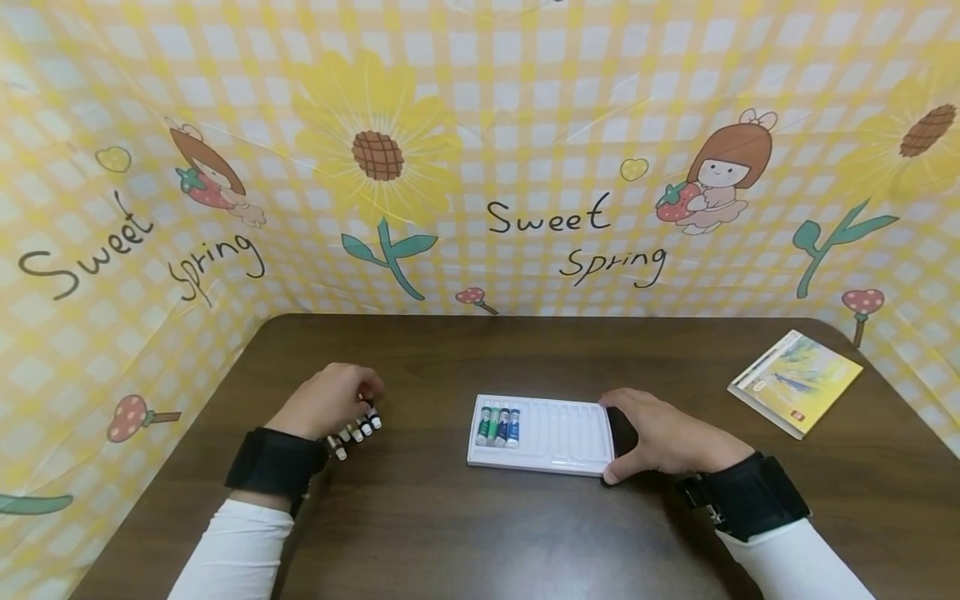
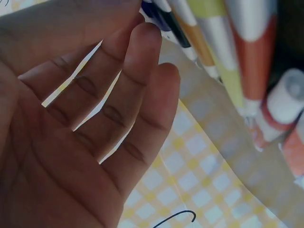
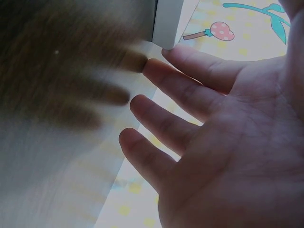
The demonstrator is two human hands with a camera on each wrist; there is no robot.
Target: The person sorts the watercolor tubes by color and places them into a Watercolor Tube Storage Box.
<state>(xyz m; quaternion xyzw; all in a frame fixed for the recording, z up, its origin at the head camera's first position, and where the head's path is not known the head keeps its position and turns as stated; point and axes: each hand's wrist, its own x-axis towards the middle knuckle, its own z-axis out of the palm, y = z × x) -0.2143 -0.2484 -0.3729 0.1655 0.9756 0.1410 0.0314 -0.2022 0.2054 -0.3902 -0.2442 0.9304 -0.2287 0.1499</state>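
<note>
In the head view, a white plastic tray [image 1: 573, 433] lies on the table, with several green and blue paint tubes [image 1: 498, 427] side by side in its left slots. My right hand [image 1: 667, 437] holds the tray's right end, thumb at the front corner and index fingertip at the back one; its other fingers extend loosely. To the left, my left hand [image 1: 333, 400] bends over a row of paint tubes [image 1: 352, 432]. The thumb and fingers close at a dark blue paint tube [image 2: 157, 18] at the row's far end; the thumb tip is cut off in the left wrist view.
A yellow-covered booklet or flat box [image 1: 798, 383] lies at the table's right back. The brown table [image 1: 450, 533] meets a yellow checked cloth [image 1: 525, 167] at its back and left. Orange, yellow and red tubes [image 2: 254, 57] lie close beside my left hand.
</note>
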